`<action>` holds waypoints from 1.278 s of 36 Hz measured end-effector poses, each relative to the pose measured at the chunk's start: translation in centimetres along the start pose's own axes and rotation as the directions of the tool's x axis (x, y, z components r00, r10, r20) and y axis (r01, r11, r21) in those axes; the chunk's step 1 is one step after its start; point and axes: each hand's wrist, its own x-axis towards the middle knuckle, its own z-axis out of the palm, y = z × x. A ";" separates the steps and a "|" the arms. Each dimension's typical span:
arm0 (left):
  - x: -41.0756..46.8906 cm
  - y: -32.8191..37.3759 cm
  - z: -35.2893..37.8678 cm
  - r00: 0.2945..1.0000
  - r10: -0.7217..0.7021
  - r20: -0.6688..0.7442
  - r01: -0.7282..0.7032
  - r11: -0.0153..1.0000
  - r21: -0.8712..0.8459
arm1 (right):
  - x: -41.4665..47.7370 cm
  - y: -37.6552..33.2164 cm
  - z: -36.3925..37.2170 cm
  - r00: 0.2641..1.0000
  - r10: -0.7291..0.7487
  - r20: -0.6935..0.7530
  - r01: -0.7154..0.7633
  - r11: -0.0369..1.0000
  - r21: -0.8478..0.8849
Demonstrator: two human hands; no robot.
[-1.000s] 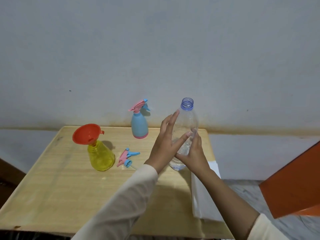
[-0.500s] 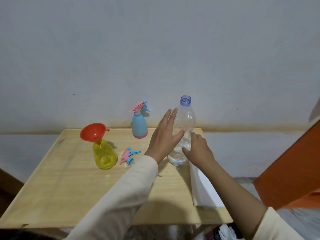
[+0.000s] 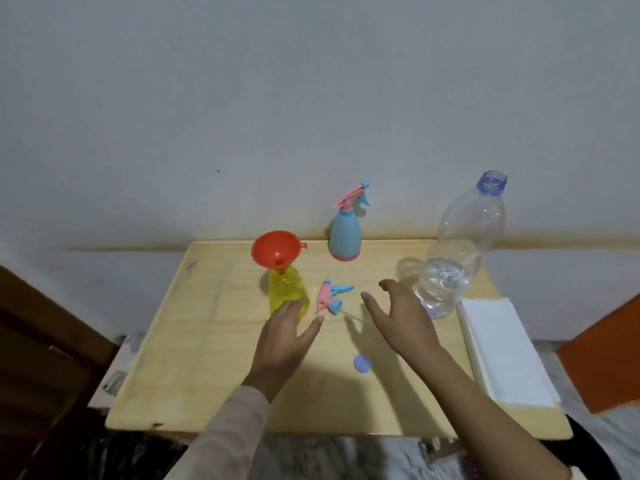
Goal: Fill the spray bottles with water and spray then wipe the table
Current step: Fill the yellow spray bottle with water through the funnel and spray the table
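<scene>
Two empty hands above the pale wooden worktop (image 3: 207,358).
Nearest, the round blue cap (image 3: 362,363) lies off; left hand (image 3: 282,344), fingers (image 3: 293,310) spread, by the yellow plastic spray bottle (image 3: 284,289), orange funnel (image 3: 273,250) seated in its neck for pouring; right hand (image 3: 405,318), open, beside the uncapped clear water bottle (image 3: 453,258).

I can read no words, numbers or signs here. None show on my clear water bottle (image 3: 457,251) at 2 o'clock, the blue spray bottle (image 3: 344,237) at 12 o'clock, or the yellow spray bottle (image 3: 282,289) at 10 o'clock.
</scene>
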 end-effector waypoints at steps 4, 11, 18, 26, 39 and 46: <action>1.3 -4.1 -3.4 0.995 -0.056 -0.077 0.052 0.997 -0.060 | 1.2 -5.3 1.9 0.985 -0.127 -0.116 0.147 0.972 0.183; 6.2 -6.9 -4.4 1.000 0.013 -0.021 -0.018 0.969 -0.245 | 4.5 -12.2 5.6 0.989 -0.134 -0.063 0.147 0.940 0.308; 8.4 -8.3 -2.3 0.993 0.069 0.096 -0.031 0.937 -0.348 | 6.7 -13.9 7.6 0.998 -0.040 0.044 0.026 0.959 0.281; 8.7 -9.3 -1.0 0.995 0.071 0.068 -0.033 0.895 -0.444 | 7.1 -14.6 7.0 0.998 -0.046 -0.049 0.060 0.943 0.327; 8.7 -9.7 0.0 0.999 0.036 -0.001 -0.032 0.870 -0.492 | 8.2 -7.5 0.2 0.986 0.105 -0.130 -0.066 0.960 0.272; 8.0 -10.0 1.4 0.999 -0.005 -0.048 -0.018 0.883 -0.469 | 7.8 2.1 2.6 0.951 0.303 0.062 -0.307 0.950 0.058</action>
